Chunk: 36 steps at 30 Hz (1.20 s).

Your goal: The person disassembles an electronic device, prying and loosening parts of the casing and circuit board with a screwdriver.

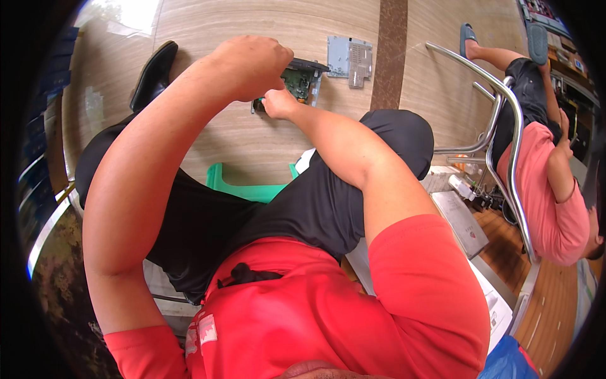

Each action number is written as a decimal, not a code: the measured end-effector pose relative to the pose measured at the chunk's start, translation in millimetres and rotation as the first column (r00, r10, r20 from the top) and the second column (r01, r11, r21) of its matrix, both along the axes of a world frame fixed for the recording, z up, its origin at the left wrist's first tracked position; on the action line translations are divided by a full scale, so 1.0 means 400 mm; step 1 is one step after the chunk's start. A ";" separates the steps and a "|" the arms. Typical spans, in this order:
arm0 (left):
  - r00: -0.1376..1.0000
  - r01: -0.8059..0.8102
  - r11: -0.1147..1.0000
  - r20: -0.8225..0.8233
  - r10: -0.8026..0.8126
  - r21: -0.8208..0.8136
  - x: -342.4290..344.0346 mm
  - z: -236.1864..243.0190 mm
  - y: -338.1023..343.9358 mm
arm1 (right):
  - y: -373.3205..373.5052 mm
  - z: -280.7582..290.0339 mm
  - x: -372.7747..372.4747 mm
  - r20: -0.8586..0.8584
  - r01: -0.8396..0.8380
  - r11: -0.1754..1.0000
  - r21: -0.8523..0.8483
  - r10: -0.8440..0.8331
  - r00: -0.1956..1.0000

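Observation:
A device with an exposed green circuit board (300, 85) is on the floor in front of me, with a black part (312, 65) along its upper edge. My left hand (259, 66) is curled over the device's upper left, closed on the black part; its fingertips are mostly hidden. My right hand (279, 102) is just below it at the board's near left edge, fingers closed; what they hold is hidden. A pale metal plate (338, 54) with a smaller grey piece (358, 66) on it lies to the right of the device.
A green stool (246, 192) shows between my knees. At right, another person in a pink top (540, 183) is beside a curved tubular metal frame (514, 123). Boxes, cables and a grey panel (457, 221) lie by my right side. Stacked blue objects (53, 69) line the left.

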<state>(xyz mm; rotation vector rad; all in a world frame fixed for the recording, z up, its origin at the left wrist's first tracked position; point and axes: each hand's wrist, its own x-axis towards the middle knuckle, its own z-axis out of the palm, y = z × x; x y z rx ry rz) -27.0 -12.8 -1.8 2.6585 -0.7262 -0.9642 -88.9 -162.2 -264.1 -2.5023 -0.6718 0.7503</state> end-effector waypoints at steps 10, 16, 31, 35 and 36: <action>1.000 0.015 0.999 -0.003 -0.014 0.045 -0.001 -0.005 0.012 | 0.001 0.051 0.003 -0.137 0.117 0.993 0.000 -0.116 0.984; 1.000 0.019 0.999 0.013 -0.019 0.050 0.000 -0.007 0.006 | 0.001 0.044 0.005 -0.129 0.098 0.995 0.004 -0.097 0.987; 1.000 0.021 0.997 -0.009 -0.020 0.072 0.003 -0.003 -0.007 | -0.006 0.043 0.002 -0.183 0.141 0.990 0.013 -0.136 0.974; 1.000 0.029 0.997 -0.004 -0.028 0.067 0.003 -0.002 -0.008 | -0.005 0.045 0.004 -0.153 0.104 0.995 -0.002 -0.103 0.983; 1.000 0.024 0.998 -0.004 -0.024 0.064 0.002 -0.002 -0.007 | -0.004 0.046 0.004 -0.155 0.092 0.996 -0.009 -0.093 0.983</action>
